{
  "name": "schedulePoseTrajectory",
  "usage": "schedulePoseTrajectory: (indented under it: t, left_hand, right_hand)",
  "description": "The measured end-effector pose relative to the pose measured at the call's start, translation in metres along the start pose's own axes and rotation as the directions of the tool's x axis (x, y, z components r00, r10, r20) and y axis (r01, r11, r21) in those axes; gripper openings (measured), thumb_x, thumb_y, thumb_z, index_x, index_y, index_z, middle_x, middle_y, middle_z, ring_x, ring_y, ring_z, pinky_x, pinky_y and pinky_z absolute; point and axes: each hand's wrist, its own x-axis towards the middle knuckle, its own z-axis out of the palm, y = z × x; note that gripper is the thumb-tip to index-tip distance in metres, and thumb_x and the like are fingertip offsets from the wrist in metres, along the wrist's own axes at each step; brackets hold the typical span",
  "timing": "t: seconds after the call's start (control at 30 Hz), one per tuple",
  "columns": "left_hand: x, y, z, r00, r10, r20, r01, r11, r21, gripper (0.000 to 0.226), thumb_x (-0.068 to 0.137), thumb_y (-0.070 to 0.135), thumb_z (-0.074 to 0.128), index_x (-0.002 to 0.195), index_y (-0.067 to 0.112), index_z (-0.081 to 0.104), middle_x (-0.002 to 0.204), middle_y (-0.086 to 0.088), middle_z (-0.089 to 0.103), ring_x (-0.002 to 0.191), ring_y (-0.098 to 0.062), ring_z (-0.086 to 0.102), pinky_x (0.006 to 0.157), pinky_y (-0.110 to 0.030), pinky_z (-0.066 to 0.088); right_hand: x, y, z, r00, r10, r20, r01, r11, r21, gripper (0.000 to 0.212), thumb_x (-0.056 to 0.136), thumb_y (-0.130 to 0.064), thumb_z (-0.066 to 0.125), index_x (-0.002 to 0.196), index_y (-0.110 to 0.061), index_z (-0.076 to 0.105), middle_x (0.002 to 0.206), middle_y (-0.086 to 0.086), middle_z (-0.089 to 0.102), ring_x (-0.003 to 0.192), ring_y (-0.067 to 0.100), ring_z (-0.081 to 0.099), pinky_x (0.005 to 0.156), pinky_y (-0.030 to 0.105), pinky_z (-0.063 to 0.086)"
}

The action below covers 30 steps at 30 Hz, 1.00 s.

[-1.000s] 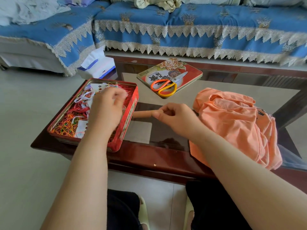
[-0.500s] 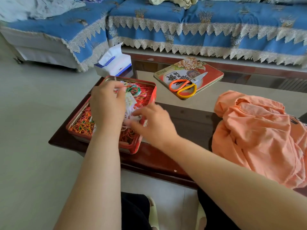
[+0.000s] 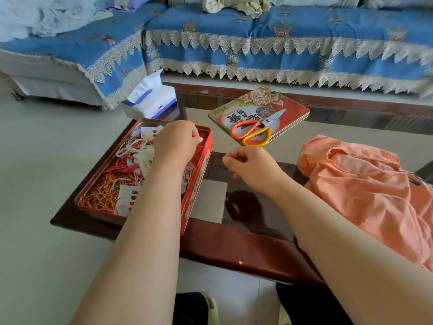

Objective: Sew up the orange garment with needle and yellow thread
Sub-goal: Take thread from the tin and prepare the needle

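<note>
**Picking thread out of the tin**

The crumpled orange cotton garment (image 3: pixel 365 191) lies untouched on the dark glass-topped table (image 3: pixel 234 245), right of both hands. In the red rectangular metal tin (image 3: pixel 198 181), the left hand (image 3: pixel 175 143) curls over tangled threads; the right hand (image 3: pixel 250 167), fingertips pinched together, hovers beside it; what either holds I cannot tell. Best to draw one yellow strand slowly, steadying the tangle.

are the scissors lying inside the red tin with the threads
No, the scissors lie on the flat tin lid, apart from the red tin.
</note>
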Motion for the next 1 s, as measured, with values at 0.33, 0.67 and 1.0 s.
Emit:
schedulePoseTrajectory:
  t: [0.33, 0.67, 1.0]
  left_hand:
    - [0.01, -0.007, 0.018, 0.995, -0.089, -0.041, 0.095, 0.979, 0.179, 0.022, 0.092, 0.04, 0.061, 0.099, 0.023, 0.072, 0.102, -0.004, 0.068, 0.101, -0.027, 0.058, 0.084, -0.042, 0.046]
    - [0.001, -0.006, 0.0, 0.987, -0.115, -0.113, 0.106, 0.992, -0.075, 0.02, 0.096, 0.028, 0.053, 0.09, 0.023, 0.071, 0.095, 0.0, 0.07, 0.091, -0.024, 0.061, 0.081, -0.045, 0.053]
    - [-0.055, 0.044, -0.063, 0.978, -0.092, -0.186, -0.066, 0.713, -0.699, 0.007, 0.087, 0.03, 0.066, 0.082, 0.03, 0.07, 0.075, 0.016, 0.067, 0.074, -0.001, 0.058, 0.07, -0.02, 0.047]
  right_hand:
    - [-0.008, -0.011, -0.002, 0.994, -0.031, 0.102, 0.037, 0.998, -0.056, 0.021, 0.095, -0.036, 0.055, 0.096, -0.019, 0.067, 0.089, 0.001, 0.07, 0.082, 0.018, 0.066, 0.076, 0.037, 0.055]
    - [-0.007, -0.013, -0.004, 0.994, -0.003, 0.114, 0.013, 0.996, -0.091, 0.019, 0.095, -0.036, 0.055, 0.096, -0.02, 0.065, 0.089, 0.0, 0.069, 0.082, 0.017, 0.066, 0.078, 0.036, 0.055]
    - [-0.012, -0.037, -0.012, 0.996, 0.072, 0.053, -0.08, 0.456, 0.886, 0.027, 0.099, -0.019, 0.052, 0.124, -0.014, 0.058, 0.112, -0.004, 0.068, 0.056, 0.011, 0.059, 0.046, 0.02, 0.042]
